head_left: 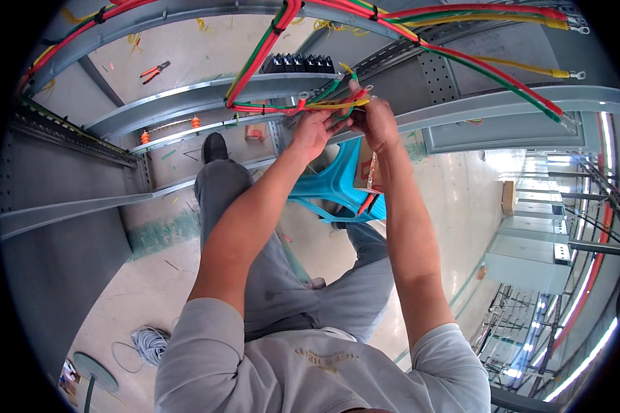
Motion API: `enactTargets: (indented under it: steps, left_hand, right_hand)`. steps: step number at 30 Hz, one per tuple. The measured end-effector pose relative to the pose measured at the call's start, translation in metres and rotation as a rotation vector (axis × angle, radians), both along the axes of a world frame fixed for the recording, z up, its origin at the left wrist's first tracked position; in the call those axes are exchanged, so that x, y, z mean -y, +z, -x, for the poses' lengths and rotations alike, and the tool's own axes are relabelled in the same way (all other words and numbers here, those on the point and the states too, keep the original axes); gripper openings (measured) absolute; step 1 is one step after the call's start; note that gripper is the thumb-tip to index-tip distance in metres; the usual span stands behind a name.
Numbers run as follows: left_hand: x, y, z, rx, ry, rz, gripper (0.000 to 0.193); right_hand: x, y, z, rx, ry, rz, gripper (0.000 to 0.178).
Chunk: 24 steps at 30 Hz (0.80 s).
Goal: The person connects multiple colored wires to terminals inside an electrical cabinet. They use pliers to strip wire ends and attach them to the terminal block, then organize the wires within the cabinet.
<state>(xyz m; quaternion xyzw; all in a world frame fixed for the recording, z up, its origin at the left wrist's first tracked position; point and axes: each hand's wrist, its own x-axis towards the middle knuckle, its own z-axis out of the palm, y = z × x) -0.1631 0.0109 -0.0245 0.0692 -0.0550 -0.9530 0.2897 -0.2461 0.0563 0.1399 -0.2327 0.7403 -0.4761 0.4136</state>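
Note:
My left hand (313, 135) is closed around the underside of a short bundle of cables, its fingertips against a yellow cable (334, 105). Close beside it, my right hand (377, 124) is closed on the ends of the same bundle, thumb and forefinger raised. A red cable end with a ring lug (302, 102) sticks up just above my left hand. Green cable (332, 89) shows behind the fingers; which strand each fingertip pinches is partly hidden. The bundle comes from a tied red and green harness (244, 82) running down and along a grey metal rail (186, 103).
Black terminal blocks (300, 64) sit behind the rail. More lugged cables (503, 65) hang at upper right. A turquoise stool (331, 175) with a cardboard box (367, 172) stands below my hands. Red-handled pliers (155, 71) lie beyond the frame; a grey wire coil (149, 344) lies lower left.

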Motion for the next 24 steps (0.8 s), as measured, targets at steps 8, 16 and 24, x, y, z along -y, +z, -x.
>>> enactTargets:
  steps: [8, 16, 24]
  left_hand:
    - [-0.004, 0.004, 0.004, 0.028, -0.005, 0.047, 0.027]
    - [-0.003, -0.004, 0.012, 0.035, -0.017, 0.046, 0.027]
    - [0.005, 0.008, 0.001, 0.094, -0.037, -0.015, 0.032]
  right_hand:
    - [0.027, -0.008, 0.024, 0.148, 0.08, -0.249, 0.033]
    - [0.045, -0.016, 0.04, 0.125, 0.229, -0.47, 0.031]
    - [-0.006, 0.011, -0.014, -0.356, -0.052, 0.032, 0.03]
